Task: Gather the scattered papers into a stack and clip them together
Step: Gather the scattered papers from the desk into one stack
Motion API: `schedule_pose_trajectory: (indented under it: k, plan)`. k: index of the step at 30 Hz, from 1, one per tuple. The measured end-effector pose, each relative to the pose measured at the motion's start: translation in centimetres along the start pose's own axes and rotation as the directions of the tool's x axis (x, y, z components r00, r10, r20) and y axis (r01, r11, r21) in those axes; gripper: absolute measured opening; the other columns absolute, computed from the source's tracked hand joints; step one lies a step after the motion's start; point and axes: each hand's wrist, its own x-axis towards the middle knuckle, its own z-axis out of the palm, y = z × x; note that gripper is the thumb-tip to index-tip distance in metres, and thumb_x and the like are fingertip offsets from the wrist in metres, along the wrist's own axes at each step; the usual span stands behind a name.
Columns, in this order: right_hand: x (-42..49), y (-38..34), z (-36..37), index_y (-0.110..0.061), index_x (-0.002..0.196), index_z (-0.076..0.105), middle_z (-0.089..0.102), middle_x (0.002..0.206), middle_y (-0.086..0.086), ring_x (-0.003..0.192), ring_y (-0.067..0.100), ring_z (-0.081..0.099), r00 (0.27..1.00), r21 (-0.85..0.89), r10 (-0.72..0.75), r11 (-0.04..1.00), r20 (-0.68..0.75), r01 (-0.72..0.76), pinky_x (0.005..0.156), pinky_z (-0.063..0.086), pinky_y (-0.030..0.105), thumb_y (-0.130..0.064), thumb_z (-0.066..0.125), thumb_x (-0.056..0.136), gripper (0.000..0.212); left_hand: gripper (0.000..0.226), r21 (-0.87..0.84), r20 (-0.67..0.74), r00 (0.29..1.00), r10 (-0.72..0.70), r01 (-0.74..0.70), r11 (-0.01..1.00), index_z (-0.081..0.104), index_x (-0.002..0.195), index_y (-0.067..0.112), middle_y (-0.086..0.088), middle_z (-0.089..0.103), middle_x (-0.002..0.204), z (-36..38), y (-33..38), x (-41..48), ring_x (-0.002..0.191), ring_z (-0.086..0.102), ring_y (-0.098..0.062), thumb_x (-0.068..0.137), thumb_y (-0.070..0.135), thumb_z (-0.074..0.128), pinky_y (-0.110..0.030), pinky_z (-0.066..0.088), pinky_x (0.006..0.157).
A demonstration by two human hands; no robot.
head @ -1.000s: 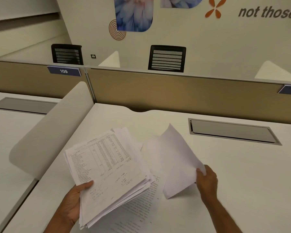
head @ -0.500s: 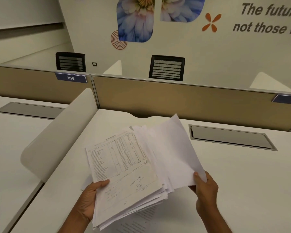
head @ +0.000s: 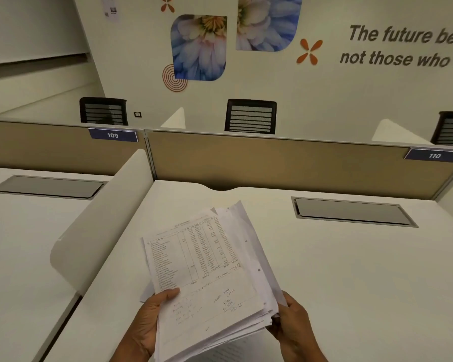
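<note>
I hold a thick, uneven stack of papers (head: 207,278) above the white desk (head: 338,270), in the lower middle of the view. The top sheet is a printed table with handwriting below it. My left hand (head: 148,322) grips the stack's lower left edge, thumb on top. My right hand (head: 292,322) grips its lower right corner, where a blank sheet with punch holes lies against the right side of the stack. A printed sheet (head: 230,351) lies on the desk under the stack, mostly hidden. No clip is in view.
A white curved divider (head: 100,231) stands to the left of the desk. A tan partition (head: 285,163) with tags 109 and 110 closes the far edge. A grey cable flap (head: 351,211) sits at the back right. Black chairs stand beyond.
My right hand brought the blank sheet leftward from the desk and laid it against the right side of the stack. The stack rose and shifted toward the middle.
</note>
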Motion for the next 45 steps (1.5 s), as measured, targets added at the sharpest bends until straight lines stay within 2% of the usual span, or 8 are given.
schedule_pose_trajectory:
  k: [3, 8, 15, 22, 32, 36, 39, 45]
  plan:
    - [-0.3, 0.7, 0.2, -0.006, 0.098, 0.075, 0.078, 0.084, 0.021, 0.08, 0.037, 0.07, 0.999, -0.045, 0.024, 0.999, 0.04, -0.022, 0.063, 0.06, 0.035, -0.003, 0.059, 0.098, 0.016, 0.057, 0.024, -0.004, 1.0, -0.005, 0.005, 1.0, 0.055, 0.141, 0.013, -0.027, 0.063, 0.136, 0.0, 0.0, -0.5, 0.126, 0.056, -0.053, 0.086, 0.0, 0.061, -0.065, 0.047, 0.1]
    - [-1.0, 0.0, -1.5, -0.006, 0.114, 0.072, 0.079, 0.094, 0.018, 0.094, 0.043, 0.071, 0.981, -0.245, 0.037, 0.969, 0.193, 0.011, 0.086, 0.06, 0.054, -0.001, 0.054, 0.098, 0.024, 0.051, 0.079, 0.032, 0.998, 0.052, -0.054, 0.995, 0.063, 0.129, 0.008, -0.026, 0.071, 0.122, 1.2, -0.1, -1.9, 0.113, 0.064, -0.049, 0.08, -0.005, 0.063, -0.058, 0.058, 0.085]
    - [-0.2, -4.3, -3.7, -0.026, 0.126, 0.068, 0.073, 0.125, 0.0, 0.118, 0.025, 0.066, 0.941, -0.418, 0.087, 0.906, 0.328, 0.062, 0.104, 0.052, 0.046, -0.069, 0.05, 0.09, 0.059, 0.085, 0.136, 0.119, 0.99, 0.074, -0.09, 0.987, 0.056, 0.14, 0.01, -0.027, 0.061, 0.137, 1.8, -1.3, -3.6, 0.125, 0.057, -0.054, 0.06, -0.004, 0.081, -0.071, 0.041, 0.104]
    - [-1.2, -4.8, -2.2, -0.015, 0.131, 0.063, 0.076, 0.12, 0.006, 0.107, 0.031, 0.074, 0.836, -0.372, 0.025, 0.903, 0.548, 0.217, 0.095, 0.058, 0.055, -0.032, 0.077, 0.088, 0.048, 0.067, 0.228, 0.149, 0.967, 0.208, -0.239, 0.944, 0.056, 0.142, 0.015, -0.021, 0.064, 0.137, 3.0, -3.4, -5.6, 0.123, 0.061, -0.047, 0.079, 0.001, 0.074, -0.067, 0.043, 0.106]
    - [-2.6, -1.4, 0.1, -0.016, 0.13, 0.063, 0.075, 0.121, 0.008, 0.108, 0.031, 0.073, 0.785, -0.348, 0.116, 0.928, 0.609, 0.132, 0.094, 0.058, 0.053, -0.028, 0.077, 0.088, 0.046, 0.071, 0.234, 0.125, 0.992, 0.023, -0.052, 0.971, 0.058, 0.137, 0.003, -0.027, 0.063, 0.135, -0.2, -3.6, -6.1, 0.121, 0.061, -0.051, 0.07, -0.007, 0.075, -0.064, 0.05, 0.099]
    - [-2.0, 0.8, 1.3, -0.02, 0.123, 0.066, 0.076, 0.119, 0.004, 0.104, 0.026, 0.075, 0.863, -0.353, 0.111, 0.932, 0.492, 0.081, 0.09, 0.061, 0.046, -0.035, 0.07, 0.092, 0.035, 0.064, 0.252, 0.103, 0.992, 0.067, -0.092, 0.963, 0.058, 0.138, 0.007, -0.026, 0.063, 0.136, -1.9, -0.8, -4.8, 0.119, 0.062, -0.051, 0.078, -0.011, 0.07, -0.063, 0.055, 0.091]
    - [-0.5, 3.1, 1.3, -0.013, 0.114, 0.066, 0.075, 0.11, 0.007, 0.097, 0.028, 0.073, 0.995, -0.408, 0.034, 0.913, 0.094, 0.007, 0.079, 0.061, 0.036, -0.043, 0.072, 0.089, 0.039, 0.049, 0.288, 0.104, 0.984, 0.147, -0.172, 0.942, 0.061, 0.133, 0.011, -0.023, 0.069, 0.129, -2.9, 1.8, -4.1, 0.115, 0.066, -0.047, 0.089, -0.009, 0.059, -0.061, 0.057, 0.088]
    - [2.2, 7.5, 1.1, -0.015, 0.147, 0.036, 0.044, 0.144, 0.016, 0.131, 0.036, 0.047, 0.963, -0.696, -0.124, 0.713, -0.239, -0.081, 0.104, 0.048, 0.051, -0.043, 0.082, 0.077, 0.089, 0.053, 0.288, 0.029, 0.971, 0.239, -0.237, 0.928, 0.059, 0.138, 0.015, -0.02, 0.066, 0.134, -5.9, 6.1, -2.1, 0.121, 0.063, -0.046, 0.089, -0.006, 0.059, -0.063, 0.053, 0.096]
